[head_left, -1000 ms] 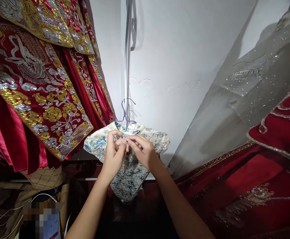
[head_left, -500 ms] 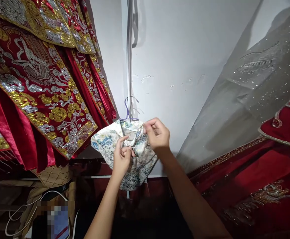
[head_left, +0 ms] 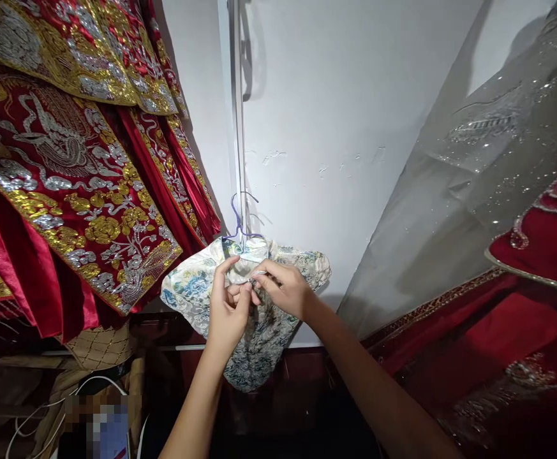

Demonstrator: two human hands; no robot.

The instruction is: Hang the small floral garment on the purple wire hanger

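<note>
A white floral blouse (head_left: pixel 194 287) with blue and yellow flowers hangs on a thin purple hanger (head_left: pixel 234 213) against the wall. At its front neckline, my left hand (head_left: pixel 228 303) pinches the cloth edge between thumb and fingers, with the index finger raised along the collar. Just right of it, my right hand (head_left: pixel 282 287) is closed in a pinch on the neckline, its fingertips almost meeting those of the left. The small part between the fingertips is mostly hidden. Both sleeves spread out to the sides.
Red garments (head_left: pixel 77 166) with gold and silver embroidery hang at left. A sparkly sheer grey cloth (head_left: pixel 489 166) and red embroidered cloth (head_left: pixel 522 319) are at right. A metal pole (head_left: pixel 237 115) runs up the wall. Low at left lie a phone (head_left: pixel 115 433) and a white cable (head_left: pixel 13 440).
My right hand has moved left and down from the blouse's right shoulder to the neckline beside my left hand. The right sleeve now shows. The view has shifted slightly.
</note>
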